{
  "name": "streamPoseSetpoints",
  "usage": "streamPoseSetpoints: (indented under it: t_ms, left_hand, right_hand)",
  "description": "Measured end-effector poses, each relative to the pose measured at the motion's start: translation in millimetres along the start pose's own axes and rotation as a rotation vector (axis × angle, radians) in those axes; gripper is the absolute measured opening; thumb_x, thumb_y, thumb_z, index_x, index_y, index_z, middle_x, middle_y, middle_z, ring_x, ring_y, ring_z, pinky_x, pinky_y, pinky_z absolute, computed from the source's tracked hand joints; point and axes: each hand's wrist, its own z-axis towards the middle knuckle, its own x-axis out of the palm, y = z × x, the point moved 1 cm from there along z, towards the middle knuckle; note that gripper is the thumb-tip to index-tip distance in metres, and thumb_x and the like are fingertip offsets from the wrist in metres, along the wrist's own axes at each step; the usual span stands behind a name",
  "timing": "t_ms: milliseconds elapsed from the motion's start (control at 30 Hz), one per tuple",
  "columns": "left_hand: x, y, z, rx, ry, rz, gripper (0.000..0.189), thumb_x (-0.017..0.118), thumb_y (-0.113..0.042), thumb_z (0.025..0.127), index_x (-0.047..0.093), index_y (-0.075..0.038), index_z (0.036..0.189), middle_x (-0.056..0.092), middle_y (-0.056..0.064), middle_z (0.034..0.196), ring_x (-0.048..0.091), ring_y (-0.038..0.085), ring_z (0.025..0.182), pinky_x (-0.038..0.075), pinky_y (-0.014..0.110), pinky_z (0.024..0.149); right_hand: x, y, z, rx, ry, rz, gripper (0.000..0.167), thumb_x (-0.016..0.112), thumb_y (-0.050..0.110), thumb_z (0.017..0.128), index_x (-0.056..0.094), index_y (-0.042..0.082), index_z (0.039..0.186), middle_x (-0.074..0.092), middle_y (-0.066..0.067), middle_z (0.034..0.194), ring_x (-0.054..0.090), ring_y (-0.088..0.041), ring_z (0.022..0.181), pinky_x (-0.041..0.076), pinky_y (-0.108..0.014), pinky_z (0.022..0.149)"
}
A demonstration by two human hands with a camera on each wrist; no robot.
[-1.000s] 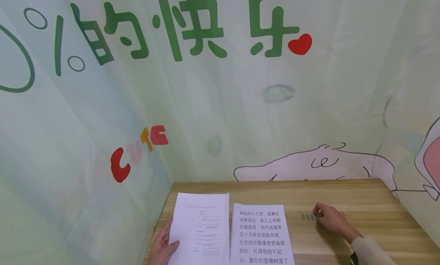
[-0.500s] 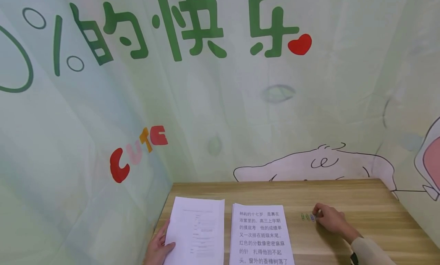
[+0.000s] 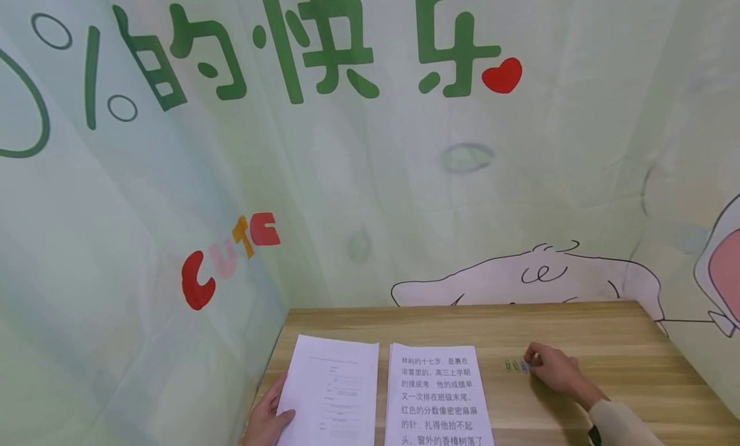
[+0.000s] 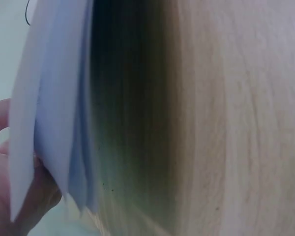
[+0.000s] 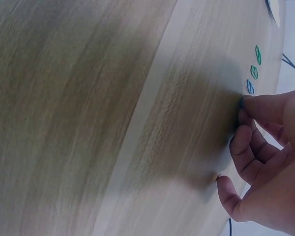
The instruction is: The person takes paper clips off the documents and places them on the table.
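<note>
My left hand (image 3: 267, 419) grips a few printed sheets of paper (image 3: 329, 388) by their left edge, thumb over the front. In the left wrist view the sheets (image 4: 59, 98) fan apart slightly above the wood. On the right, my right hand (image 3: 555, 369) rests with its fingertips at the end of a short row of paper clips. Two green paper clips (image 5: 258, 55) and a blue paper clip (image 5: 250, 86) lie in line beside the thumb. A bit of another blue paper clip (image 5: 242, 102) shows at the pinching thumb and fingertip, mostly hidden.
Between the hands lies a stack of paper (image 3: 436, 394) printed with large Chinese text. The wooden table (image 3: 491, 317) ends at a curtain (image 3: 358, 176) with green lettering, which also closes off the left side.
The sheets in my left hand have shifted left and slightly down, opening a wider gap to the middle stack. My right hand stays in place at the paper clips.
</note>
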Motion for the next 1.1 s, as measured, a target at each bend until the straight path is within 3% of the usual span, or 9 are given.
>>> streamPoseSetpoints:
  t_ms: [167,333,600,800,1100]
  left_hand:
    - [1.1,2.9,4.1,0.007,0.002,0.006,0.082,0.062,0.017,0.083,0.034,0.009,0.159,0.062,0.042,0.132,0.072,0.041,0.109,0.062,0.033,0.076]
    - [1.8,7.4,9.9,-0.027,0.008,0.101,0.083,0.063,0.015,0.084,0.031,0.008,0.16,0.065,0.04,0.128,0.073,0.04,0.107,0.063,0.046,0.085]
    - [4.3,9.1,13.4,-0.037,0.006,0.211,0.083,0.064,0.013,0.084,0.03,0.007,0.16,0.058,0.044,0.135,0.066,0.051,0.117,0.057,0.062,0.096]
    - [2.6,15.5,21.2,-0.042,-0.009,0.372,0.08,0.065,0.006,0.088,0.033,0.003,0.161,0.049,0.04,0.149,0.054,0.058,0.132,0.048,0.07,0.106]
    - [6.1,13.8,21.7,-0.05,-0.001,0.616,0.08,0.068,-0.001,0.092,0.03,0.003,0.163,0.041,0.034,0.159,0.045,0.056,0.141,0.039,0.07,0.115]
  right_hand:
    - [0,0,-0.2,-0.003,-0.012,0.003,0.016,0.069,0.001,0.089,0.066,0.009,0.102,0.071,-0.002,0.093,0.061,-0.021,0.085,0.035,-0.052,0.08]
    - [1,-3,-0.2,-0.006,-0.01,-0.002,0.015,0.069,0.002,0.088,0.066,0.009,0.102,0.07,-0.002,0.092,0.06,-0.021,0.085,0.035,-0.053,0.08]
    - [3,-6,0.2,-0.009,-0.017,-0.007,0.014,0.07,0.003,0.089,0.066,0.01,0.101,0.07,0.0,0.091,0.061,-0.02,0.085,0.034,-0.053,0.079]
    - [3,-2,-0.7,0.005,-0.021,-0.009,0.014,0.07,0.004,0.09,0.067,0.01,0.102,0.07,-0.001,0.091,0.061,-0.02,0.085,0.034,-0.052,0.08]
    - [5,-4,0.1,0.012,-0.031,0.003,0.015,0.071,0.005,0.09,0.067,0.009,0.105,0.071,-0.002,0.093,0.061,-0.021,0.085,0.035,-0.052,0.082]
